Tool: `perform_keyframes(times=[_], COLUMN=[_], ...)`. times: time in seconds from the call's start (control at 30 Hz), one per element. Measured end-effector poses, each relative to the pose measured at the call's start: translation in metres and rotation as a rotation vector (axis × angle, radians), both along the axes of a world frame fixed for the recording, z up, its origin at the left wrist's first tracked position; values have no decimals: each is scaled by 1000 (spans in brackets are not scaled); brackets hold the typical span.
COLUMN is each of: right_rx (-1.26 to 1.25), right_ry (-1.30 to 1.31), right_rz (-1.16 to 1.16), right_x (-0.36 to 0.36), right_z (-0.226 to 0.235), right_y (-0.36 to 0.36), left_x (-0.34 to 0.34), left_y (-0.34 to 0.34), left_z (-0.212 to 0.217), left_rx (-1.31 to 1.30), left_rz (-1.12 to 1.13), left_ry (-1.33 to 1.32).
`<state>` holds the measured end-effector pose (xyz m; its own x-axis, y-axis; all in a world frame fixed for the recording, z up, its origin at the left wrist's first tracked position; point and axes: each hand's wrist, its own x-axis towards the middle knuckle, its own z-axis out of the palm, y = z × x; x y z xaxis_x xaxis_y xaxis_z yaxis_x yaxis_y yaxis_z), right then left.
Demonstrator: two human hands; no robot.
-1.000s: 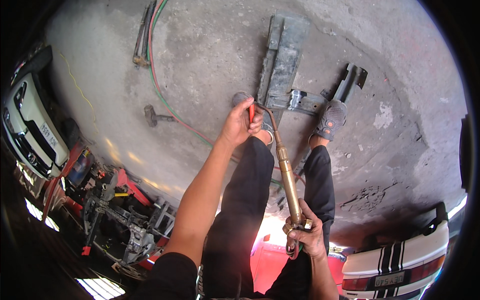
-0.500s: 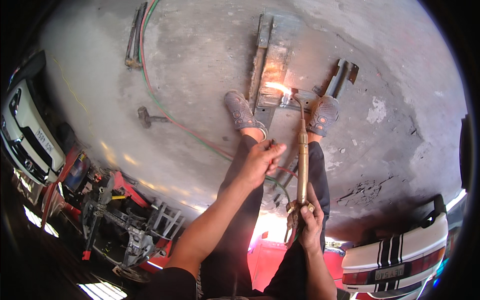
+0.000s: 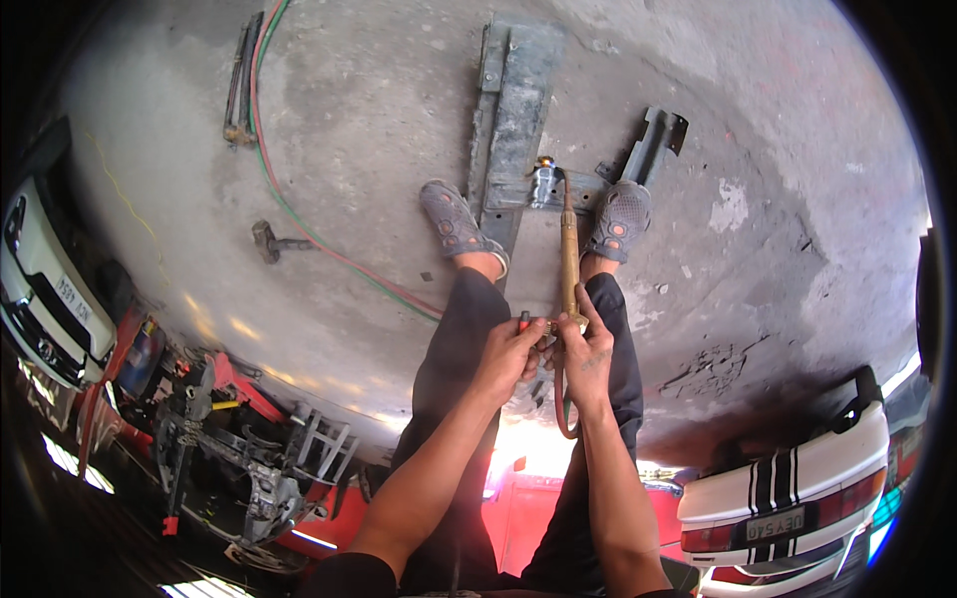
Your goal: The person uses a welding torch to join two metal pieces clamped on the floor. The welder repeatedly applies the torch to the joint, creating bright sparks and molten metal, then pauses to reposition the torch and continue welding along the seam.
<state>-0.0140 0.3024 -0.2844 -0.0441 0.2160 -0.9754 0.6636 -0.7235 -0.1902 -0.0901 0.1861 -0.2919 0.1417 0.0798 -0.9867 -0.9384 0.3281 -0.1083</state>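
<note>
My right hand (image 3: 585, 359) is closed around the valve end of a brass gas torch (image 3: 569, 249). The torch's bent neck reaches away from me to a tip with a small orange glow (image 3: 544, 161). Close beside, my left hand (image 3: 510, 357) is closed, its fingertips at the torch valves. A small red lighter-like thing (image 3: 524, 322) with a dark end sticks out of that hand. Under the tip, a shiny bracket (image 3: 543, 187) lies on a flat metal strip beside a long grey steel channel (image 3: 518, 110). My fingers partly hide the valves.
My shoes (image 3: 451, 219) flank the metalwork. A hammer (image 3: 267, 242) and red and green hoses (image 3: 299, 224) lie at left. Another channel piece (image 3: 653, 145) is beyond my right shoe. Cars (image 3: 788, 488) and machine parts (image 3: 264, 478) stand around the near edges.
The large bright flame has shrunk to a small glow. My right hand has moved the torch up and left, and my left hand has come to its valves.
</note>
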Motion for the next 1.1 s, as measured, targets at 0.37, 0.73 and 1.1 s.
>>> perform_keyframes(times=[0.37,0.73,1.1], right_rx=[-23,-5,-17], right_ry=[-9,-18,-19], right_rz=[38,31,23], right_x=[1,8,7], right_z=[-5,-12,-12], right_y=[-2,-7,-6], left_x=[4,8,8], left_y=[-2,-2,-4], left_z=[-17,-23,-28], left_rx=[-7,4,0], left_rz=[-103,-154,-156], left_ry=[47,67,67])
